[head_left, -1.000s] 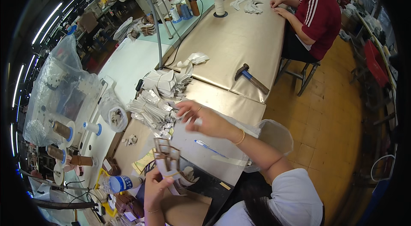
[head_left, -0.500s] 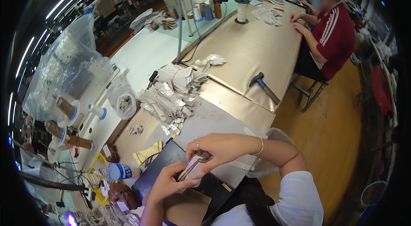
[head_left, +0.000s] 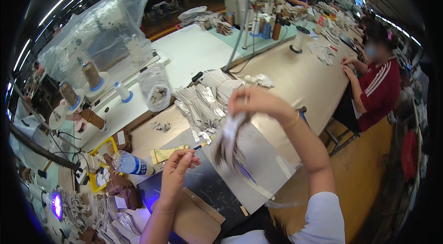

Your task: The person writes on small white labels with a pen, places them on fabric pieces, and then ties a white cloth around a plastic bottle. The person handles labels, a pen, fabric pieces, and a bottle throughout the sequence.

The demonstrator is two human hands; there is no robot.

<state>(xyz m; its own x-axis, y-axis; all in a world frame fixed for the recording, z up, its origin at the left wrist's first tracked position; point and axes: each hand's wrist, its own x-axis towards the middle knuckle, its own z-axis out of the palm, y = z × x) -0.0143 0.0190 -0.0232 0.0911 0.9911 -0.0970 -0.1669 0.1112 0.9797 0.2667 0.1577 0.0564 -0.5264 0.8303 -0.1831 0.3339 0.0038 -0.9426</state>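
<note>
My right hand is raised over the grey sheet and grips the top of a bundle of pale strips. The bundle hangs down, smeared by motion. Half-curled and slightly apart, the fingers of my left hand show nothing between them. Just beyond its fingertips lies a thin dark pen-like stick, close to a yellow-green patterned piece. Below are a dark board and a brown flat panel. Stacked pale strip bundles lie past the grey sheet.
A bottle with a blue label stands left, by a yellow basket and brown bundles. Thread cones, a plastic-covered machine and a bag of scraps are farther off. A person in red sits at right.
My right hand has lifted the bundle up and away from my left hand, which has let go of it. The view has shifted, so the table appears farther right.
</note>
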